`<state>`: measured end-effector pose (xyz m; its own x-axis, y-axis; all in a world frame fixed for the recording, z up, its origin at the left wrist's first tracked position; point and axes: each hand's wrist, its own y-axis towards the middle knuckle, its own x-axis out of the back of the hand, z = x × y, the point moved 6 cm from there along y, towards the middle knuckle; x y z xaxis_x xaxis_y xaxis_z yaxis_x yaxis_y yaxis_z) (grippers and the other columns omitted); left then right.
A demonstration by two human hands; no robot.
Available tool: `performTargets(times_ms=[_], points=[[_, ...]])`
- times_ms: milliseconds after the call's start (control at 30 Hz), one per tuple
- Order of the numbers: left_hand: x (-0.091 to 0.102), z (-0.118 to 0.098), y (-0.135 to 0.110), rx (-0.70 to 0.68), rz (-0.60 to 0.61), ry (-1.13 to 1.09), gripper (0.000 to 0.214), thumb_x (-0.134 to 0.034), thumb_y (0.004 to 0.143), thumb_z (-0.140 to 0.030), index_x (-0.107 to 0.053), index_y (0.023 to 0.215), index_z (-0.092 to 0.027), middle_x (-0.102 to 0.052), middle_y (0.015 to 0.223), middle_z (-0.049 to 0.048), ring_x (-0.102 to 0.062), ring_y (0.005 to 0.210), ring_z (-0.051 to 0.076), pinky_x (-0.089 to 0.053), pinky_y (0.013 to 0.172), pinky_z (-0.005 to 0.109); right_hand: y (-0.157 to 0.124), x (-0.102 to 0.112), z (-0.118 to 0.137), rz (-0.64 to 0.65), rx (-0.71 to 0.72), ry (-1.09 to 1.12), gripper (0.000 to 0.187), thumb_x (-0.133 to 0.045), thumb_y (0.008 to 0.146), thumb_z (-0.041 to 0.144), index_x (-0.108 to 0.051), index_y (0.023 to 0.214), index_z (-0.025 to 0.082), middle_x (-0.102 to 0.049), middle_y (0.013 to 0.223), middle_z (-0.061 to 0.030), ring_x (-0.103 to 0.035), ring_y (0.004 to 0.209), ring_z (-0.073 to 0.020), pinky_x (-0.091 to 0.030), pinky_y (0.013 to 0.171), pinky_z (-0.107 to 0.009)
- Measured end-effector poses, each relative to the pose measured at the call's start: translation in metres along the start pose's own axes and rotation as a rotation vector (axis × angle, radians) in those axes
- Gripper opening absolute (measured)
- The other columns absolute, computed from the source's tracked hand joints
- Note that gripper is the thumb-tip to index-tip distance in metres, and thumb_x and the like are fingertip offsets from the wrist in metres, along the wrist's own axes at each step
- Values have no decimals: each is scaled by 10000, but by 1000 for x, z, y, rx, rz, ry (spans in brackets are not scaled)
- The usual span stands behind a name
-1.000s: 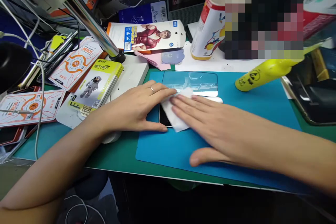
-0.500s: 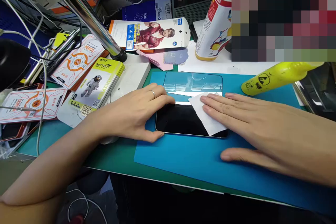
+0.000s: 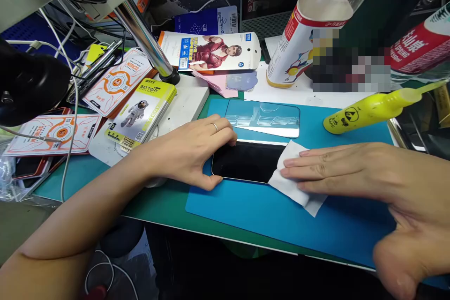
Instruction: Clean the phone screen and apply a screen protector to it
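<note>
A smartphone (image 3: 248, 163) lies flat with its black screen up. My left hand (image 3: 197, 150) grips its left end, thumb at the near edge and fingers at the far edge; a ring is on one finger. A white wipe (image 3: 293, 183) covers the phone's right end and hangs past its near edge. My right hand (image 3: 355, 173) presses the wipe with outstretched fingers lying flat, its thumb held well apart. Just beyond the phone lies a clear screen protector (image 3: 262, 115) with a black border and a white strip along its near side.
A blue mat (image 3: 239, 208) lies under the phone. At right rests a yellow ESD-safe bottle (image 3: 355, 111); behind it stand a paper-labelled cylinder (image 3: 288, 47) and a red-labelled bottle (image 3: 418, 42). Left are a battery box (image 3: 140, 110), screen boxes (image 3: 116, 82), a metal post (image 3: 147, 40) and cables.
My right hand has slid the wipe to the right and nearer along the screen, baring more black glass. My left hand keeps its hold on the phone. The camera view has shifted slightly.
</note>
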<state>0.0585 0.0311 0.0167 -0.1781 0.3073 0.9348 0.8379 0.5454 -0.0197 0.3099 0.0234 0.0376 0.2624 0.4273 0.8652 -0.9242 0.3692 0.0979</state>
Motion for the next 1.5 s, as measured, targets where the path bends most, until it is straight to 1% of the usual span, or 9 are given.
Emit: performTargets(times_ms=[100,333,600,800,900,1067,1267,1367,1500], points=[[0,1,1,-3,-7,-11,433,-746,835,-351,-512,1164,-193,-657,1188,122,-614,1070,300,-535,910,415,3,-3,-1,63,60,41,917,-681,796,920,-747,1448,278,-762,1465,-74,-788,1230,-328,-698,952,-383],[-2,3,3,-11,-7,0,470,-736,832,-371,-522,1205,-180,-639,1185,122,-613,1081,303,-529,917,411,8,-8,-11,28,32,-15,1022,-752,828,823,-476,1684,339,-651,1589,-73,-635,1450,-392,-586,1172,-566],[-2,7,1,2,10,-23,557,-754,855,-429,-541,1303,-175,-621,1193,109,-606,1133,309,-512,954,410,12,-18,-17,112,18,61,788,-721,914,738,-631,1572,315,-592,1637,-71,-551,1520,-402,-435,1284,-634],[0,17,3,56,31,-161,885,-755,843,-821,-564,1439,-195,-639,1274,122,-610,1185,332,-499,1002,412,14,-19,-22,104,25,78,764,-675,947,740,-651,1551,273,-567,1653,-101,-526,1540,-404,-368,1307,-668],[0,17,3,74,50,-147,922,-722,843,-874,-581,1441,-187,-634,1281,131,-611,1188,335,-494,1007,411,16,-21,-17,110,46,86,773,-676,943,750,-679,1523,240,-587,1634,-119,-537,1534,-401,-365,1310,-662],[-1,11,3,49,59,-61,903,-842,801,-783,-577,1406,-167,-626,1291,139,-611,1196,335,-498,1016,417,20,-28,-1,144,91,64,836,-651,945,781,-677,1515,170,-604,1615,-151,-546,1532,-388,-432,1278,-639],[-1,10,-1,28,46,-25,731,-825,897,-611,-551,1408,-167,-615,1335,158,-616,1217,327,-515,1025,421,18,-9,2,113,33,-8,638,-662,970,725,-790,1375,249,-710,1504,-97,-690,1391,-363,-449,1284,-600],[-1,16,-2,61,37,17,787,-822,864,-705,-570,1382,-169,-604,1345,162,-622,1193,334,-521,1000,420,15,-3,1,103,27,-32,622,-682,956,723,-803,1355,261,-735,1475,-78,-714,1359,-360,-487,1263,-575],[2,24,-4,80,18,52,895,-776,778,-891,-610,1295,-180,-625,1244,134,-623,1112,332,-499,940,407,18,-17,-1,85,22,-79,851,-693,929,760,-627,1577,214,-636,1592,-124,-606,1480,-400,-490,1248,-625]])
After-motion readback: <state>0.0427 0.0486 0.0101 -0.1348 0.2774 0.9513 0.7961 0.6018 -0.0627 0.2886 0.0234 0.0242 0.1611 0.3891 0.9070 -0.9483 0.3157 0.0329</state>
